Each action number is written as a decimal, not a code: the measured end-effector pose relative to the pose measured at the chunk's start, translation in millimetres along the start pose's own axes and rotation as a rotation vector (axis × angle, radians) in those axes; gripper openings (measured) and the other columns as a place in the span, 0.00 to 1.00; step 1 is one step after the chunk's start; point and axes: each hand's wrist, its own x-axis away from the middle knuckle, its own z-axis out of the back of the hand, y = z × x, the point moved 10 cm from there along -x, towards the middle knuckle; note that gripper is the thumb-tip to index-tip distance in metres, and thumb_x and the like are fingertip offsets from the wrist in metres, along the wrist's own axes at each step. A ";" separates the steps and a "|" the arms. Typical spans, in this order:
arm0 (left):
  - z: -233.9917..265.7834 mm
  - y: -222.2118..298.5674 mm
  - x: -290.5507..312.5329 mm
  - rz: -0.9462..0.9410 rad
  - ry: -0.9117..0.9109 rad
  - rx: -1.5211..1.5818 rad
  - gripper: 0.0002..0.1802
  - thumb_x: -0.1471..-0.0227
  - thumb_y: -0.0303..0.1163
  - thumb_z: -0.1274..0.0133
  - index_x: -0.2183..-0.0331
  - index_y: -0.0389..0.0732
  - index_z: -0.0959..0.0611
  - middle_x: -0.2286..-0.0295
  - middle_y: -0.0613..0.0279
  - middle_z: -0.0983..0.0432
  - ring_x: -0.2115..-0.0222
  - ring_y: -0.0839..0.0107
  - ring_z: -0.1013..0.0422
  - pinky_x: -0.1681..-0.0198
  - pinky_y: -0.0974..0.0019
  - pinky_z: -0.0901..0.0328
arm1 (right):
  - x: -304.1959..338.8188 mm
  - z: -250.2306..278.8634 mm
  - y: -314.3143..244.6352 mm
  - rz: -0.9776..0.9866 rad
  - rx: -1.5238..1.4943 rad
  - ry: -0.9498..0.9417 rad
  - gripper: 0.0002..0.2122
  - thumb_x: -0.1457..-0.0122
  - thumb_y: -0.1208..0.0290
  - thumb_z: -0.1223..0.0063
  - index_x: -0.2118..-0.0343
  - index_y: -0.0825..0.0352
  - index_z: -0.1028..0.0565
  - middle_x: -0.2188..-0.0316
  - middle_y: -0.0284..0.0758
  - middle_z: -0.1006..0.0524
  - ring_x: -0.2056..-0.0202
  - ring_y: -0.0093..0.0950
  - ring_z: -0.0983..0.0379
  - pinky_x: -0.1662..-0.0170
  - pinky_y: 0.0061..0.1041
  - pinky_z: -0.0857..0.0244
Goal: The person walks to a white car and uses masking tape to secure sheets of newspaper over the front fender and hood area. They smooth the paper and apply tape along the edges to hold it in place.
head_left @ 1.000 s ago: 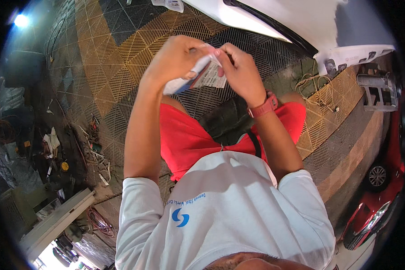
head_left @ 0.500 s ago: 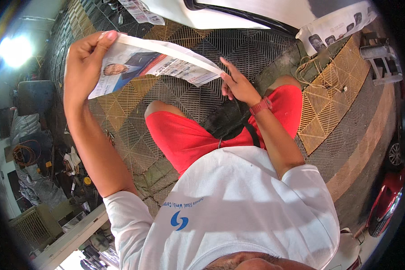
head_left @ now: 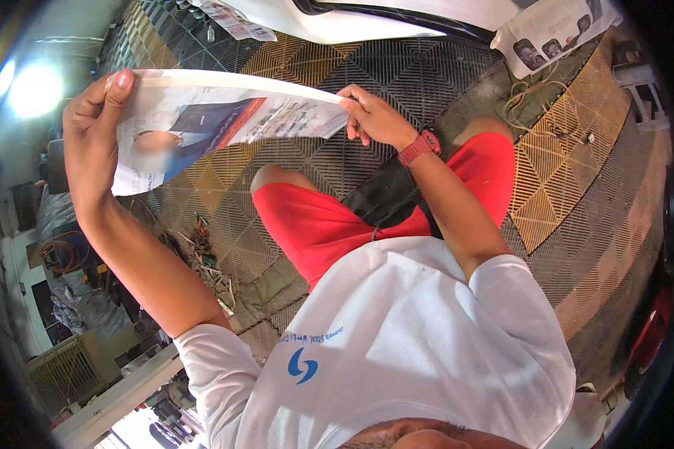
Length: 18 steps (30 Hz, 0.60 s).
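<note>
A printed newspaper sheet (head_left: pixel 202 123) hangs in the air before me, with a pale strip, which looks like masking tape, along its upper edge. My left hand (head_left: pixel 97 127) is closed on the sheet's left end, thumb on top near the strip. At the other end, my right hand (head_left: pixel 378 120), wearing a red watch, pinches the strip's right tip between thumb and finger. The sheet's lower edge hangs loose and is partly blurred.
A white car body panel (head_left: pixel 367 26) with black trim lies ahead, newsprint (head_left: pixel 554 37) attached at its right. A cord (head_left: pixel 532 105) lies on the floor tiles (head_left: pixel 569 179). Tools and scraps (head_left: pixel 206 247) are on the left; a metal stand (head_left: pixel 642 97) is at far right.
My left hand has moved left and slightly down, my right hand a little left and up, and the sheet has shifted left with them. Both hands keep their hold.
</note>
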 end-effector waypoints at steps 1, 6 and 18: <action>2.3 -2.0 1.0 0.007 0.005 0.006 0.24 0.31 0.49 0.41 0.56 0.34 0.09 0.65 0.64 0.15 0.65 0.76 0.23 0.55 0.71 0.32 | -1.1 -0.4 -1.3 0.013 0.015 0.002 0.16 0.21 0.59 0.61 0.44 0.65 0.30 0.80 0.33 0.22 0.86 0.20 0.31 0.79 0.24 0.34; 7.4 -4.9 6.3 0.044 0.090 0.071 0.22 0.33 0.46 0.38 0.59 0.33 0.09 0.69 0.68 0.16 0.68 0.81 0.26 0.60 0.73 0.34 | -3.7 4.5 -10.0 0.025 0.088 0.006 0.16 0.22 0.56 0.57 0.47 0.65 0.29 0.80 0.34 0.22 0.87 0.21 0.32 0.80 0.25 0.35; 21.1 -138.8 41.9 0.225 0.229 0.258 0.23 0.32 0.45 0.38 0.52 0.32 0.11 0.66 0.66 0.15 0.66 0.79 0.24 0.58 0.72 0.32 | -8.2 21.4 -36.6 0.044 0.418 0.034 0.15 0.26 0.55 0.51 0.59 0.64 0.28 0.79 0.36 0.18 0.83 0.29 0.26 0.75 0.35 0.31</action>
